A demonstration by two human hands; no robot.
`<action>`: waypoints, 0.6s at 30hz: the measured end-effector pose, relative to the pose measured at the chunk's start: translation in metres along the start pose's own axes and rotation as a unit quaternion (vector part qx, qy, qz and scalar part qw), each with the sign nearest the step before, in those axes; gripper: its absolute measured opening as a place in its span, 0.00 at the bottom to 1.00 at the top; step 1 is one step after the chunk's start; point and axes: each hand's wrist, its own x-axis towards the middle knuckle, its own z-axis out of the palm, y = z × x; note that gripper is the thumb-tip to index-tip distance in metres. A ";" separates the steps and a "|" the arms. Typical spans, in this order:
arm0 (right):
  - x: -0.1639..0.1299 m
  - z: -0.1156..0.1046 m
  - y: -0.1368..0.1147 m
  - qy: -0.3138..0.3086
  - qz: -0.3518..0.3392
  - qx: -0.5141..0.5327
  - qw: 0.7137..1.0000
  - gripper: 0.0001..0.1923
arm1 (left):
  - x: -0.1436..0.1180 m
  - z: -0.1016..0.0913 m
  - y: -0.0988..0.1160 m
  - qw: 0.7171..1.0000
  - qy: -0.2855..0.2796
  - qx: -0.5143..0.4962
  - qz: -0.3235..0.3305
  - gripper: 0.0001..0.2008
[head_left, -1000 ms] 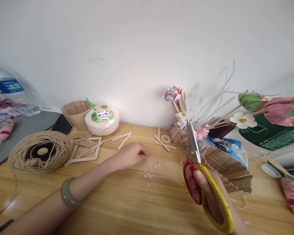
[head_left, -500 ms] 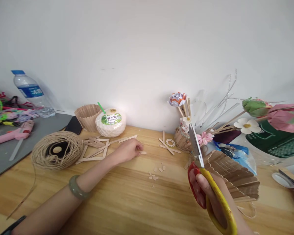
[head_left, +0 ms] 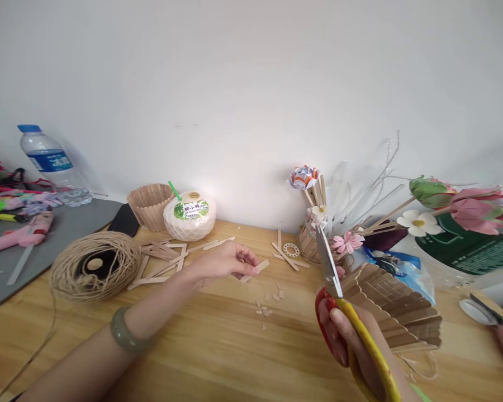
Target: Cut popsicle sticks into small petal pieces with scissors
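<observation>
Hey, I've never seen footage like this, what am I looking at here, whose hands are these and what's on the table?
This is one picture from a camera worn on a person's head, looking forward and down, so both bare hands are the wearer's own. The left hand pinches a short wooden stick above the wooden table. The right hand holds scissors with red and yellow handles, blades shut and pointing up. On the table lie a ball of twine, loose sticks, small offcuts, a coconut drink, a stick fan and paper flowers.
</observation>
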 end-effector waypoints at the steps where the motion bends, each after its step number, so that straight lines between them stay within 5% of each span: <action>1: -0.001 0.001 -0.001 -0.005 0.001 0.000 1.000 0.28 | -0.004 0.004 0.005 1.000 -0.005 -0.023 0.001 0.10; 9: -0.005 0.010 -0.004 -0.046 0.047 0.024 0.998 0.28 | -0.025 0.028 0.031 0.982 0.015 -0.183 0.030 0.12; 18: -0.004 0.012 0.004 -0.100 0.051 0.023 0.993 0.28 | -0.028 0.036 0.041 0.968 0.028 -0.250 0.012 0.13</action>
